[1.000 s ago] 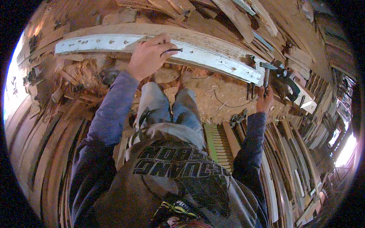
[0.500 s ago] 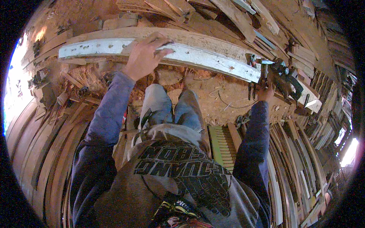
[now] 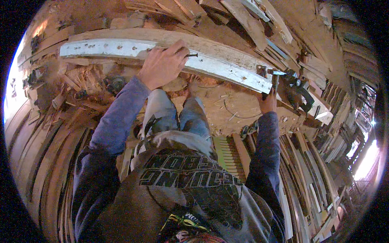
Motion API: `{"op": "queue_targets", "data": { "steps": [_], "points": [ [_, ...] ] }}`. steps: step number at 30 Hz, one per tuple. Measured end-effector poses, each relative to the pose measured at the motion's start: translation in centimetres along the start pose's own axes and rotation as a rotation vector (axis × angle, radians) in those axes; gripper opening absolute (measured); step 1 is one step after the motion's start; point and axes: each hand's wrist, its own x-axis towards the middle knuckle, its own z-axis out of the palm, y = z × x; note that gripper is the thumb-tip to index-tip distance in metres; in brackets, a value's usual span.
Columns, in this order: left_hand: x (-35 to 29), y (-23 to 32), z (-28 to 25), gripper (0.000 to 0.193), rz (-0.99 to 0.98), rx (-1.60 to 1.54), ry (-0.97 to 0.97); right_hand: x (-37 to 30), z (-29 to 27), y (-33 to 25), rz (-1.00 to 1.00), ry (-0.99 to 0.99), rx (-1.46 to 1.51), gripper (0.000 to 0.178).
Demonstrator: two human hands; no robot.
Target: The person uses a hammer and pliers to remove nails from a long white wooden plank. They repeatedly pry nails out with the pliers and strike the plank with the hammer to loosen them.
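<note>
A long white-painted plank point(image 3: 227, 69) with a row of small dark marks or holes lies across the bench in front of me. Over its middle, my left hand point(image 3: 165, 65) has its fingers closed on a dark nail point(image 3: 193, 55), which points sideways with its head to the right. At the plank's right end, my right hand point(image 3: 268, 103) is wrapped round the handle of a hammer point(image 3: 276, 82). The hammer head is up, close to a dark power tool point(image 3: 299, 95) on the bench. The fingertips of my right hand are partly hidden.
A bare brown timber point(image 3: 133, 35) runs along the plank's far side. Offcuts point(image 3: 247, 26) are heaped beyond it. Long boards lean at the left point(image 3: 44, 162) and right point(image 3: 310, 174). A thin cord point(image 3: 231, 111) lies on the dusty ground near my legs.
My left hand has shifted right along the plank, its fingers now closed with a nail showing. My right hand and the hammer have moved slightly left. The whole view has shifted a little.
</note>
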Motion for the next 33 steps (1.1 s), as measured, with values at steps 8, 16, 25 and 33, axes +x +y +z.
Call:
{"op": "queue_targets", "data": {
  "steps": [8, 16, 25, 33],
  "points": [
    [-0.1, -0.8, 1.0, 0.024, -0.025, -0.128, 0.271, -4.6, -5.3, 2.0, 0.197, 0.099, 0.498, 0.036],
    [-1.0, -2.9, -1.4, 0.022, -0.258, -1.297, 0.399, -7.6, -12.7, -13.1, 0.239, 0.042, 0.766, 0.046],
    [-3.7, -2.3, -2.5, 0.018, -0.378, -1.897, 0.485, -7.3, -12.4, -25.0, 0.141, -0.303, 0.874, 0.040],
    [-0.2, -3.4, -5.4, 0.027, -0.286, -1.167, 0.759, -7.9, -12.4, -26.0, 0.264, -0.402, 1.043, 0.038]
  ]
}}
